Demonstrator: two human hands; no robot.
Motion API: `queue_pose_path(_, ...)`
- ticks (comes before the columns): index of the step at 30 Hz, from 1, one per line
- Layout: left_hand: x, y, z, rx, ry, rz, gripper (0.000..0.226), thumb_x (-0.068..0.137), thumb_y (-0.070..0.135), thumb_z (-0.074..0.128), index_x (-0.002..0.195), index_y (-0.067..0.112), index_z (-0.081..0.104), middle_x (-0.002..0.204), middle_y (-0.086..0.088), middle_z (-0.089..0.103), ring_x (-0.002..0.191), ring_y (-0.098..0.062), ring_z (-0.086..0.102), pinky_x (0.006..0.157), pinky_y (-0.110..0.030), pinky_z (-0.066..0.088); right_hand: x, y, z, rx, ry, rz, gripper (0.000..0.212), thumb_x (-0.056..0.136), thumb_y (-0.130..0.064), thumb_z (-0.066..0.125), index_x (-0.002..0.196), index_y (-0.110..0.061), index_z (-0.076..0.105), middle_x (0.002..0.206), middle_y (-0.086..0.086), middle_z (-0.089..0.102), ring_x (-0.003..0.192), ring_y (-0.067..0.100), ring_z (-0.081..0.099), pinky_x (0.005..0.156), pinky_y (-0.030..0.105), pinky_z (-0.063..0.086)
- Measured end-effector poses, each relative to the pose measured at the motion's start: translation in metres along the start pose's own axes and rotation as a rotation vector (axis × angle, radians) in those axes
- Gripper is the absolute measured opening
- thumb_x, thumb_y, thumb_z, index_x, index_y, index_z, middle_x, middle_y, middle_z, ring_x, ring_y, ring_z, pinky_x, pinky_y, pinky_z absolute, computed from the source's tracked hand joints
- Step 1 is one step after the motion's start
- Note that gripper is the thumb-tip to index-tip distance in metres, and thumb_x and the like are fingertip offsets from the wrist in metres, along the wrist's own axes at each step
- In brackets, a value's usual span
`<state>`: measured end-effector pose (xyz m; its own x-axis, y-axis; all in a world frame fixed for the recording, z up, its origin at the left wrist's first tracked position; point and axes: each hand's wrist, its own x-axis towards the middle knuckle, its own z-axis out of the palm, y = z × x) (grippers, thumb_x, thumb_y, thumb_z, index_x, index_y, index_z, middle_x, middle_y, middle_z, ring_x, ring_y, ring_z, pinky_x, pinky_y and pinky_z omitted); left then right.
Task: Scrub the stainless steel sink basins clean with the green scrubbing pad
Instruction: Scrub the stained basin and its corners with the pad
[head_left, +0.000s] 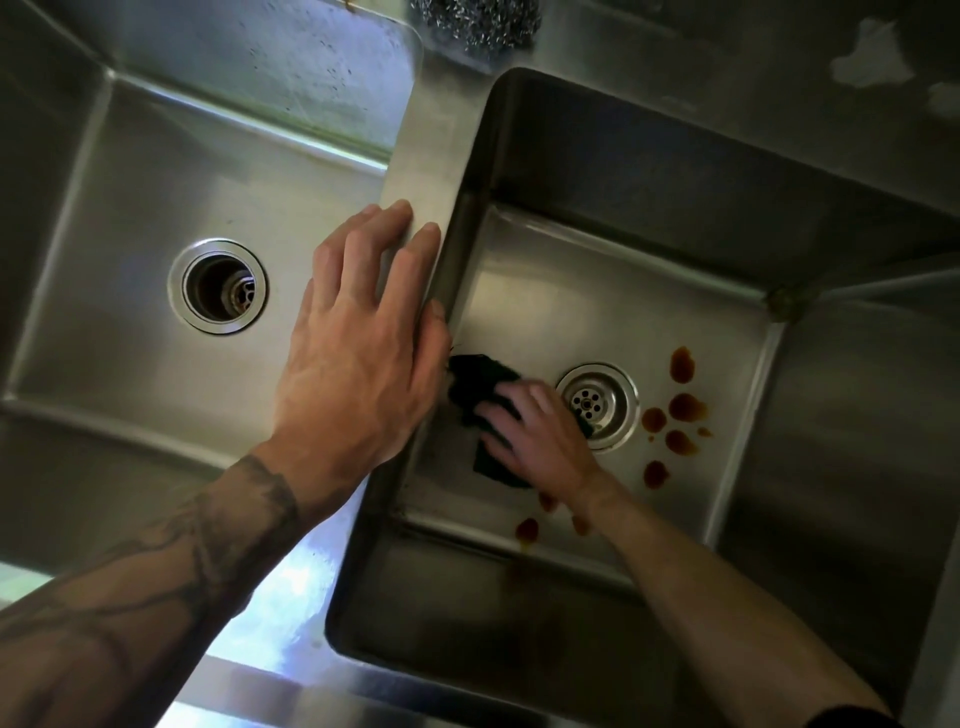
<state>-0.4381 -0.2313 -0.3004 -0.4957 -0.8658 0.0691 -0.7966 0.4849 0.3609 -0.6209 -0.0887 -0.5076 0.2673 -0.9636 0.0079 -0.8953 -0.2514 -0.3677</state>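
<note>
Two stainless steel basins lie below me, the left basin (130, 218) and the right basin (597, 291). My right hand (540, 441) presses the dark green scrubbing pad (475, 382) flat on the right basin's floor, just left of its drain (597, 405). The hand is blurred. Brown stains (680, 410) dot the floor right of that drain, and more sit near my wrist (527, 530). My left hand (363, 338) rests with spread fingers on the divider (426, 156) between the basins.
The left basin has an open round drain (218, 286). A ball of steel wool (478, 21) sits on the back ledge above the divider. Steel counter surface (831, 67) extends to the back right.
</note>
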Motion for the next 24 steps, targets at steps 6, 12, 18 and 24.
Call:
queue_pose_path(6, 0.001, -0.002, 0.002, -0.003, 0.008, 0.001, 0.045, 0.105, 0.015, 0.054, 0.145, -0.003, 0.054, 0.150, -0.028, 0.048, 0.135, -0.048, 0.047, 0.117, -0.052, 0.039, 0.050, 0.027, -0.011, -0.103, 0.275, 0.635, 0.036, 0.103, -0.041, 0.056, 0.129, -0.017, 0.062, 0.132, 0.014, 0.053, 0.119, 0.028, 0.048, 0.104, 0.039, 0.042)
queue_pose_path(12, 0.000, 0.000, 0.001, 0.009, 0.010, -0.002, 0.044, 0.104, 0.013, 0.054, 0.145, -0.004, 0.055, 0.148, -0.030, 0.049, 0.133, -0.050, 0.048, 0.117, -0.053, 0.039, -0.012, -0.020, 0.005, 0.010, -0.020, -0.031, 0.038, 0.101, -0.035, 0.061, 0.131, -0.013, 0.064, 0.133, 0.016, 0.055, 0.117, 0.033, 0.052, 0.101, 0.047, 0.047)
queue_pose_path(18, 0.001, 0.001, 0.002, 0.000, 0.008, -0.009, 0.045, 0.105, 0.016, 0.053, 0.146, -0.001, 0.055, 0.150, -0.026, 0.048, 0.136, -0.046, 0.047, 0.116, -0.051, 0.040, 0.074, 0.033, -0.010, -0.121, 0.285, 0.644, 0.038, 0.103, -0.042, 0.055, 0.132, -0.018, 0.059, 0.134, 0.014, 0.053, 0.122, 0.028, 0.047, 0.106, 0.042, 0.043)
queue_pose_path(24, 0.000, 0.001, -0.001, 0.017, -0.004, -0.022, 0.045, 0.105, 0.016, 0.052, 0.147, -0.002, 0.055, 0.151, -0.027, 0.048, 0.137, -0.047, 0.047, 0.118, -0.049, 0.038, 0.051, -0.038, 0.010, -0.015, 0.121, 0.297, 0.043, 0.100, -0.037, 0.061, 0.135, -0.013, 0.063, 0.135, 0.019, 0.054, 0.120, 0.033, 0.047, 0.105, 0.047, 0.043)
